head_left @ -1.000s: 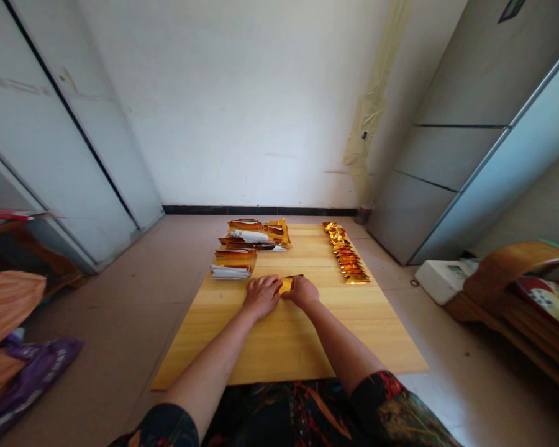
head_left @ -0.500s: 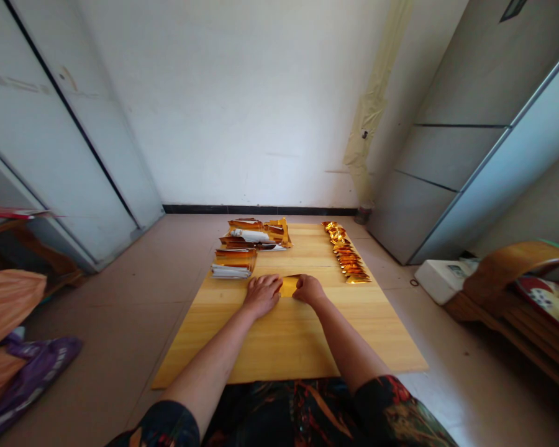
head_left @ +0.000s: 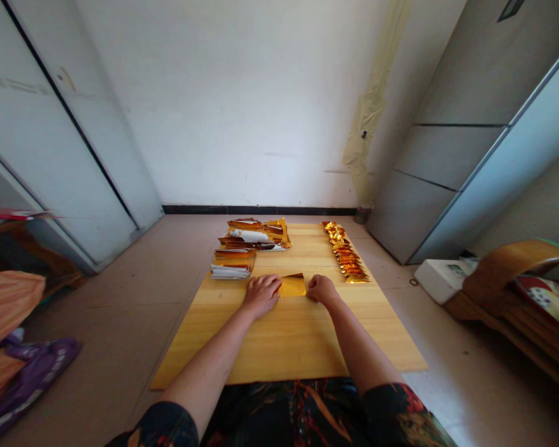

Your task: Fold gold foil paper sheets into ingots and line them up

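A small sheet of gold foil paper (head_left: 292, 285) lies on the wooden board, with a darker strip along its far edge. My left hand (head_left: 262, 296) rests flat over the sheet's left end, fingers stretched out and hiding that side. At the right end, my right hand (head_left: 322, 290) has its fingers curled together, with the tips at the sheet's near right edge. The exact grip of those fingertips is hard to make out.
Stacks of gold and white paper (head_left: 233, 264) stand at the board's back left, beside more gold paper bundles (head_left: 256, 234). A row of shiny folded gold pieces (head_left: 347, 257) lines the right side. The wooden board (head_left: 284, 347) has its near edge by my lap.
My right hand has moved a little to the right along the gold foil paper, leaving more of the sheet in sight. My left hand has stayed in place.
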Tool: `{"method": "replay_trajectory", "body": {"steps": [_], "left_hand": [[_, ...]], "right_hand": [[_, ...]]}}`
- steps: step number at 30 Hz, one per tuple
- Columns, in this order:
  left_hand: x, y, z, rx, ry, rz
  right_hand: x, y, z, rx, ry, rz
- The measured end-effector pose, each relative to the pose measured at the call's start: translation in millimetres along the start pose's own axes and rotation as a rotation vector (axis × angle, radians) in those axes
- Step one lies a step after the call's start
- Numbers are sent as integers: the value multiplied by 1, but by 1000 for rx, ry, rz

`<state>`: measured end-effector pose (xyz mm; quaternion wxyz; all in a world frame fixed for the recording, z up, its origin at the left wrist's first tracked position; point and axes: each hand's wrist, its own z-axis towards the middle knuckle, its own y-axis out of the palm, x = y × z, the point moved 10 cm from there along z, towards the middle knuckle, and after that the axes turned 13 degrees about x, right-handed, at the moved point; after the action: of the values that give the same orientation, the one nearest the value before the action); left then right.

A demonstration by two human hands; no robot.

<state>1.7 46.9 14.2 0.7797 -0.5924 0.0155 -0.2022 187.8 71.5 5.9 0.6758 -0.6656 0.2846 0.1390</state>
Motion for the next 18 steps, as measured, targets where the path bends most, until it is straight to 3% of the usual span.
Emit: {"method": "replay_trajectory", "body": {"steps": [5,10,13,18], "left_hand": [[1,0,-1,0,-3,-16],[0,0,-2,15,-3,-30],[0,-1,-2,23,-5,-27],[1,-1,-1,27,3,-16]], "right_hand": [[-3,-12,0,75,-47,21],[-64,-22,-22,218,-421,4],[-93,3,-44,149,-645,-136],[-77,35,-54,97,-671,-349]]}}
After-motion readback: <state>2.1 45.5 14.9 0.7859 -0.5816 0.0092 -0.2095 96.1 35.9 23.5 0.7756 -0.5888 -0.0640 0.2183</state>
